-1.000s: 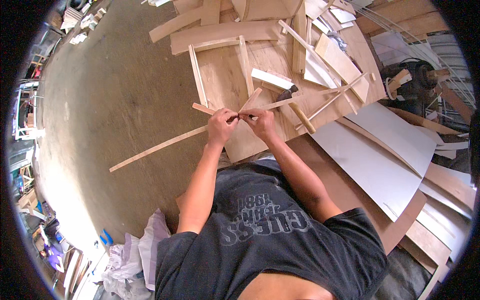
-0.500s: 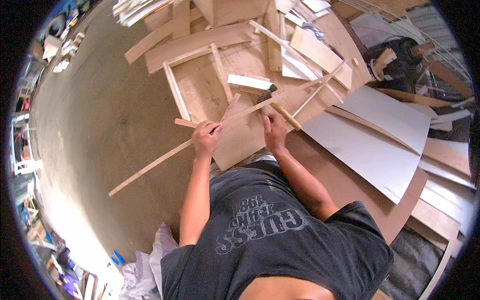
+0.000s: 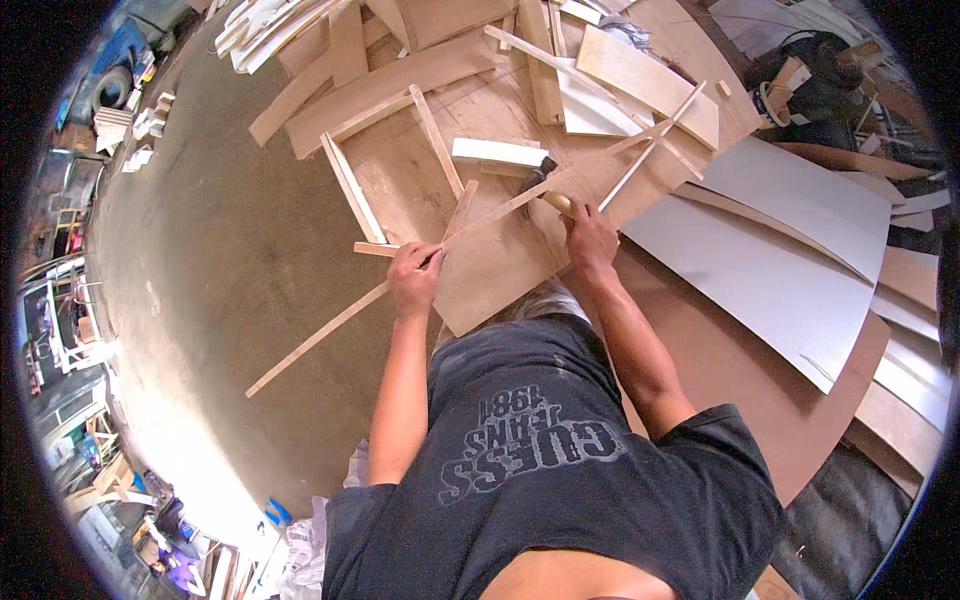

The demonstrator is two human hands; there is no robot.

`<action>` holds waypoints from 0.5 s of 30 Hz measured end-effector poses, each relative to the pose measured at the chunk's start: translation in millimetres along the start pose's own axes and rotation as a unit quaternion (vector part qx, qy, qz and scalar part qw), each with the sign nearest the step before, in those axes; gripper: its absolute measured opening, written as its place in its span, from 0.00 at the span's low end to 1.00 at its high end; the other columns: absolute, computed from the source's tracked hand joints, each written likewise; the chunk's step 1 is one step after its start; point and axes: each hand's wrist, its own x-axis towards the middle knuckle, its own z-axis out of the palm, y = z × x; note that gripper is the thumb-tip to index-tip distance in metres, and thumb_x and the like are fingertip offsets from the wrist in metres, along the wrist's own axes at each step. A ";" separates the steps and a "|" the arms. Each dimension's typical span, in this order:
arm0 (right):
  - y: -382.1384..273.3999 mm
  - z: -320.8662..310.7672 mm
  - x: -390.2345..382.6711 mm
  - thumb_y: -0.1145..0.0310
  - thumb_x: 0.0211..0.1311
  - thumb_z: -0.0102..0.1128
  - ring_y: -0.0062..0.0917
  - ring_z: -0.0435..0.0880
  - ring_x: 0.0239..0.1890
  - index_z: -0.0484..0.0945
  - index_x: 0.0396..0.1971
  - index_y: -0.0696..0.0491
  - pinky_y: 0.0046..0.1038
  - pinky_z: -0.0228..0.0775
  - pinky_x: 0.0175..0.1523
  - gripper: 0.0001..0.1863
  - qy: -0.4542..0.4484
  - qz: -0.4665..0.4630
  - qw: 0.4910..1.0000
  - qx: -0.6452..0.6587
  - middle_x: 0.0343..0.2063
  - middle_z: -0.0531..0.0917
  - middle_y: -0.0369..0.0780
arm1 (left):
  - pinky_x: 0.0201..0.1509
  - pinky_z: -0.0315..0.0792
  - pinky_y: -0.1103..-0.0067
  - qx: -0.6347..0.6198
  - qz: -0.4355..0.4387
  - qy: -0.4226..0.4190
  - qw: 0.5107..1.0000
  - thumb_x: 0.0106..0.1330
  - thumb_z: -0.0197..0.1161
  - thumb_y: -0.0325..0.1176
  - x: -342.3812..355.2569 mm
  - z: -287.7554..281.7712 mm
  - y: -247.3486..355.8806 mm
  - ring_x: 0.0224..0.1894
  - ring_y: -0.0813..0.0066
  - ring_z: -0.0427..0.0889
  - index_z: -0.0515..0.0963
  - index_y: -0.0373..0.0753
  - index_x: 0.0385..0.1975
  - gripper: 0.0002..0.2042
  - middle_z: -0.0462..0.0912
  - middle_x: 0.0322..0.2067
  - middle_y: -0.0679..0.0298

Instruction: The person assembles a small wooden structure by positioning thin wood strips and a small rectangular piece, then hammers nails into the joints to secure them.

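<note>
My left hand [image 3: 415,268] pinches a long thin wooden strip [image 3: 318,341] where it crosses shorter pieces [image 3: 462,212] at the front-left corner of a plywood work surface [image 3: 500,285]. My right hand [image 3: 590,230] is closed on the wooden handle of a hammer [image 3: 557,200], whose dark head lies beside a white-faced block [image 3: 497,150]. A rectangular frame of battens [image 3: 350,185] rests just behind my left hand, and more crossed strips [image 3: 655,165] lie to the right of my right hand.
Curved plywood offcuts [image 3: 390,95] and a pale board [image 3: 635,75] cover the back of the surface. Large white sheets [image 3: 760,285] lean at the right near dark machinery [image 3: 815,65]. The concrete floor [image 3: 210,230] stretches left toward scattered scraps and plastic sacks [image 3: 305,550].
My right hand has let go near my left hand, moved right and taken hold of the hammer's handle. My left hand stays on the strip, slightly lower and left in view.
</note>
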 end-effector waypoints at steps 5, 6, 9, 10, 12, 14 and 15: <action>-3.1 -40.8 -29.1 0.47 0.74 0.60 0.50 0.87 0.45 0.81 0.58 0.45 0.51 0.79 0.48 0.22 -0.073 0.051 0.996 0.018 0.43 0.88 0.46 | 0.44 0.81 0.70 -0.002 0.001 0.011 1.000 0.59 0.78 0.32 -2.4 -0.1 -1.0 0.38 0.63 0.88 0.91 0.40 0.35 0.07 0.88 0.35 0.61; -1.0 -48.3 -35.5 0.45 0.74 0.59 0.51 0.87 0.44 0.82 0.57 0.47 0.52 0.79 0.49 0.24 -0.107 0.074 0.991 0.015 0.42 0.88 0.47 | 0.45 0.80 0.70 -0.009 -0.006 0.004 1.000 0.59 0.78 0.32 -2.4 -0.2 -0.2 0.39 0.63 0.88 0.90 0.40 0.35 0.07 0.88 0.35 0.61; 6.3 -72.1 -63.8 0.41 0.75 0.57 0.51 0.87 0.40 0.84 0.52 0.52 0.50 0.78 0.47 0.28 -0.140 0.115 0.979 0.094 0.36 0.89 0.50 | 0.45 0.80 0.70 -0.042 -0.020 0.001 0.999 0.58 0.77 0.27 -2.0 -1.6 3.8 0.38 0.61 0.87 0.90 0.38 0.33 0.05 0.88 0.33 0.60; 13.1 -74.1 -74.0 0.41 0.75 0.57 0.51 0.87 0.40 0.84 0.52 0.52 0.50 0.78 0.47 0.28 -0.139 0.111 0.980 0.091 0.36 0.89 0.50 | 0.45 0.80 0.70 -0.044 -0.023 0.006 0.999 0.58 0.77 0.27 -1.5 -2.6 4.6 0.38 0.61 0.87 0.90 0.38 0.33 0.05 0.88 0.33 0.60; 25.5 -73.3 -93.0 0.42 0.76 0.57 0.52 0.88 0.37 0.86 0.45 0.57 0.49 0.76 0.43 0.29 -0.193 0.087 0.965 0.155 0.32 0.88 0.54 | 0.44 0.80 0.69 -0.029 0.004 0.012 1.000 0.59 0.77 0.28 -2.8 -2.5 4.1 0.39 0.61 0.87 0.90 0.38 0.33 0.05 0.87 0.33 0.60; 9.0 -78.1 -108.6 0.42 0.76 0.58 0.51 0.88 0.35 0.86 0.44 0.57 0.47 0.75 0.41 0.29 -0.208 0.078 0.952 0.212 0.30 0.87 0.54 | 0.44 0.80 0.69 -0.036 0.007 0.019 0.999 0.59 0.77 0.29 -3.6 0.7 -1.0 0.39 0.60 0.87 0.90 0.38 0.32 0.05 0.87 0.33 0.60; -4.9 -80.2 -114.0 0.42 0.75 0.58 0.50 0.87 0.32 0.86 0.44 0.58 0.46 0.74 0.39 0.29 -0.222 0.069 0.934 0.272 0.28 0.86 0.54 | 0.44 0.80 0.69 -0.040 0.014 0.026 0.999 0.59 0.77 0.29 -5.0 0.9 -4.3 0.39 0.60 0.87 0.89 0.38 0.32 0.05 0.87 0.33 0.60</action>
